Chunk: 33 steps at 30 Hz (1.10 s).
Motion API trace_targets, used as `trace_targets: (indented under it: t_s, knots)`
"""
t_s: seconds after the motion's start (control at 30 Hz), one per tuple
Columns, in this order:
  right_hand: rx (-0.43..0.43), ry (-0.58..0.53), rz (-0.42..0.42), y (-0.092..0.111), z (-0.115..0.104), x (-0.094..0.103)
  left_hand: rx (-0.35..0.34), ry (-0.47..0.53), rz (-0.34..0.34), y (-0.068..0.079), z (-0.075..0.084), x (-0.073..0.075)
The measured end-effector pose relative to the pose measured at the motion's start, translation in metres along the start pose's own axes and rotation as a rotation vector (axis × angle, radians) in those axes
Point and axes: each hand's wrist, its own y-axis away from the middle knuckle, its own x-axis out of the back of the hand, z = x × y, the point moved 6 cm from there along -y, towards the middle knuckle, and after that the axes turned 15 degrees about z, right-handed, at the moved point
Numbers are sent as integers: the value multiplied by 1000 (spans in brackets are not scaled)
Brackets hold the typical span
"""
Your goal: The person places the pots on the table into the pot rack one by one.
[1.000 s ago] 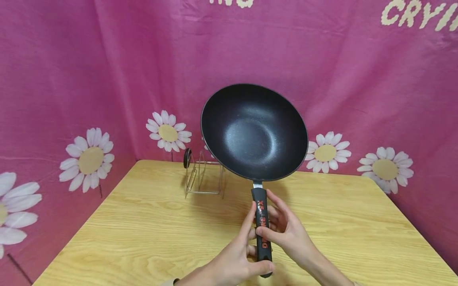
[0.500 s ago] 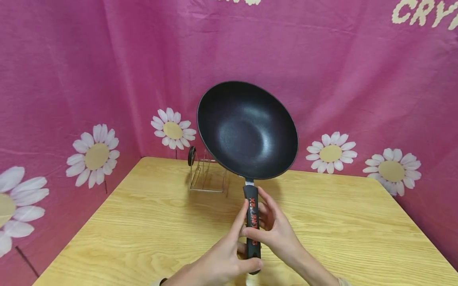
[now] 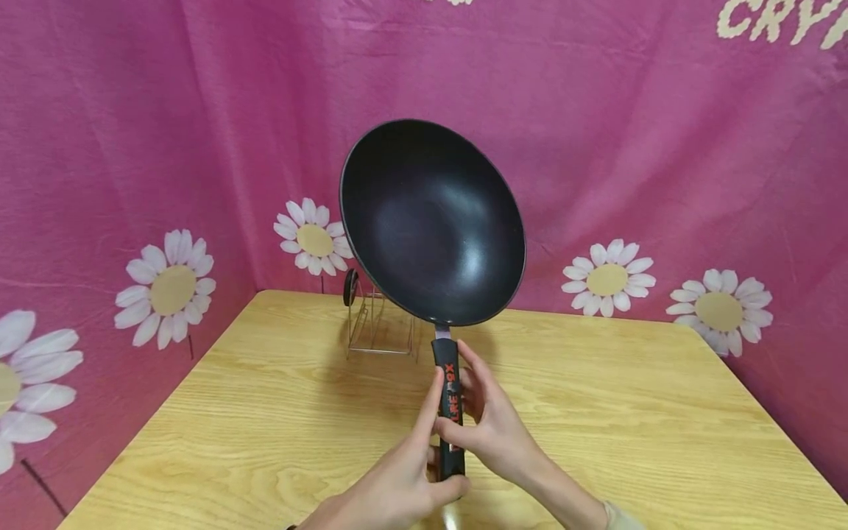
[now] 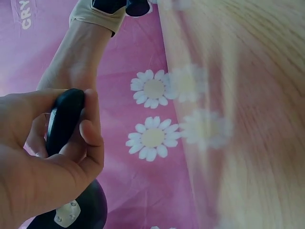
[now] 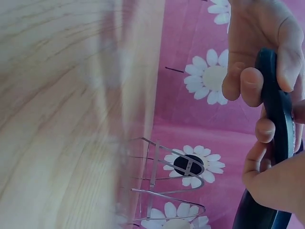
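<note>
A black wok (image 3: pixel 424 228) is held up over the table with its inside facing me, tilted so the rim leans left. Both hands grip its black handle (image 3: pixel 450 397), which carries red lettering. My left hand (image 3: pixel 397 471) holds the lower part, thumb across the butt end. Higher up, my right hand (image 3: pixel 497 427) pinches the handle, its thumb over the front and fingers behind. The left wrist view shows the handle (image 4: pixel 64 117) between thumb and fingers, with a riveted bracket (image 4: pixel 68 213) below. In the right wrist view, fingers of both hands wrap the handle (image 5: pixel 279 119).
A wire rack (image 3: pixel 380 351) with a black disc (image 3: pixel 350 287) at its left end stands at the back left of the wooden table (image 3: pixel 629 419), partly hidden behind the wok. A pink cloth (image 3: pixel 596 147) with daisies hangs behind and at both sides.
The wok has shifted left and a little up in the head view, its rim leaning more to the left. Both hands moved with it and keep their hold on the handle.
</note>
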Motion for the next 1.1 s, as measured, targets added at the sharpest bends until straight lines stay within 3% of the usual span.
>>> trace_targets:
  t_s: [0.13,0.27,0.4,0.7,0.97,1.1]
  knots:
    - [27,-7,-8,-3,-4,-7,-45,-69,15,1,3,6]
    - [58,-28,-37,-5,-7,-17,-151,-188,52,5,8,14]
    - [80,-45,-46,-7,-10,-24,-213,-265,80,9,11,21]
    - [75,-92,-94,-10,-11,-42,-220,-362,93,16,18,33]
    - [63,-138,-124,-17,-17,-56,-198,-317,197,19,21,46]
    - [62,-153,-153,-20,-17,-65,-233,-353,239,23,21,52]
